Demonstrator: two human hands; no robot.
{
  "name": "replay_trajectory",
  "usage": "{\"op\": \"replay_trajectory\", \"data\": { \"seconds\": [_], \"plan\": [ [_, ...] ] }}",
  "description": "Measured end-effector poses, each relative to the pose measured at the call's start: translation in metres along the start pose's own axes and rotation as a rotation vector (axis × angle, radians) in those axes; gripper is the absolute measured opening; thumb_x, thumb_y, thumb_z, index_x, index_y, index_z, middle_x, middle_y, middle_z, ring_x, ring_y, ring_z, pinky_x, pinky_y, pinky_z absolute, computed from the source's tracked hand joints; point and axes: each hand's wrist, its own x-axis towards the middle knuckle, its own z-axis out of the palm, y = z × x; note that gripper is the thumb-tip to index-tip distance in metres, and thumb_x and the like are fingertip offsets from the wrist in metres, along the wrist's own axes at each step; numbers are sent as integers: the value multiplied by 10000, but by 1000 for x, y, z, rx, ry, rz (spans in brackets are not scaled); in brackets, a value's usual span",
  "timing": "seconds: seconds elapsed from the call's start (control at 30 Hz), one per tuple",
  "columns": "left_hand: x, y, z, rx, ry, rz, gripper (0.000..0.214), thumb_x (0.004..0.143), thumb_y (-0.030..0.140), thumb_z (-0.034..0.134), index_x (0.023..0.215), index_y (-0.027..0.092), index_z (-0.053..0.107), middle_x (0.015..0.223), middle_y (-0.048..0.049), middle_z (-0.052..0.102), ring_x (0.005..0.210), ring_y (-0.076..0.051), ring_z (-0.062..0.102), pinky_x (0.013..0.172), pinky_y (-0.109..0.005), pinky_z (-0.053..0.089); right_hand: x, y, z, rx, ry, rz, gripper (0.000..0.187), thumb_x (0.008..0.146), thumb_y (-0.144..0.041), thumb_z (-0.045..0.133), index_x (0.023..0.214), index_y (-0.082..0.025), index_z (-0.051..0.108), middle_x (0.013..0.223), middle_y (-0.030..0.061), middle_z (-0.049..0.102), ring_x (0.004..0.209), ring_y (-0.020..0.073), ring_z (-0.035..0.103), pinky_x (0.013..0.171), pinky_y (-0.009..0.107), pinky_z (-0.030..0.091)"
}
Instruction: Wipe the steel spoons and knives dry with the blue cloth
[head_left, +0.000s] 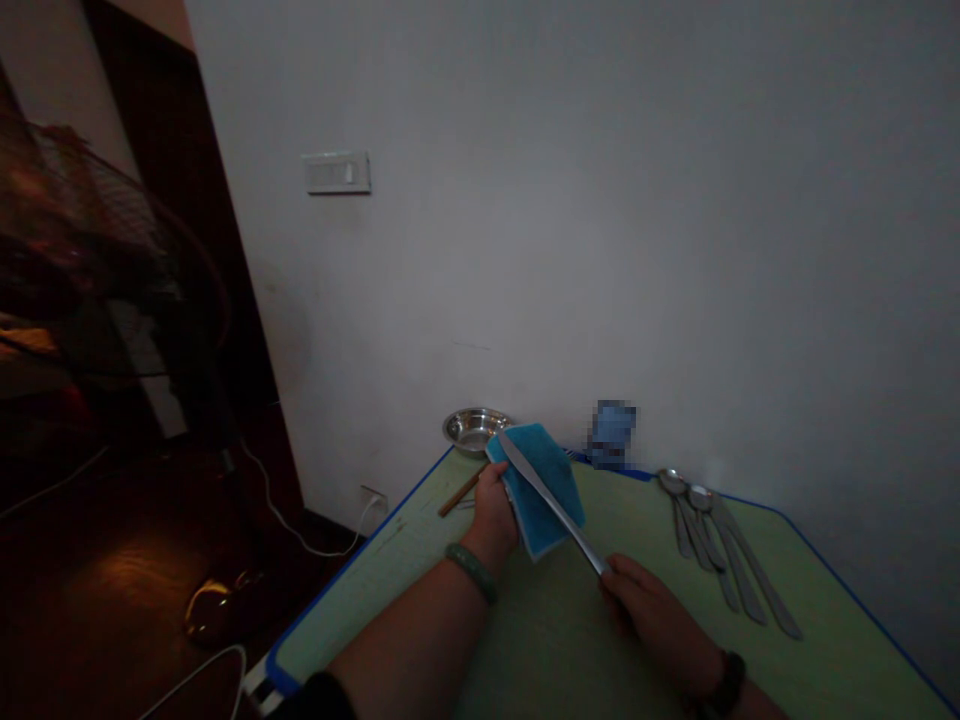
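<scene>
My left hand [495, 508] holds a folded blue cloth [556, 482] from its left side, above the table. Across the top of the cloth lies a table knife [536, 482], blade toward the upper left. The end of its handle is gripped in my right hand [649, 605]. Beyond my left hand stands a shiny metal bowl [474, 430] at the table's far edge. A brown stick-like piece [459, 494] rests on the table beside my left hand, partly hidden by it. Several spoons and knives [720, 545] lie side by side at the right.
The green table [817, 610] has a blue edge and meets a pale wall [600, 250]. A blurred-out blue item [613, 432] stands at the back. Left of the table are a standing fan [97, 240] and a white cable [300, 540] plugged into the wall.
</scene>
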Motion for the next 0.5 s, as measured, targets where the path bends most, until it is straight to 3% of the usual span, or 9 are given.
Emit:
{"op": "replay_trajectory", "data": {
  "seconds": [0.13, 0.5],
  "plan": [
    [-2, 0, 5, 62, 59, 27, 505, 692, 376, 420, 1059, 50, 537, 836, -155, 654, 818, -330, 596, 843, -501, 363, -1, -4, 0, -3, 1, 5, 246, 783, -360, 349, 600, -200, 383, 529, -57, 391, 514, 93, 395, 523, 224, 320],
    [0, 1, 1, 57, 36, 46, 442, 682, 361, 435, 970, 57, 575, 807, -145, 657, 829, -325, 592, 858, -487, 351, -1, -4, -1, -47, 4, -4, 245, 784, -350, 327, 598, -202, 389, 534, -51, 395, 513, 99, 393, 530, 230, 327]
  ]
}}
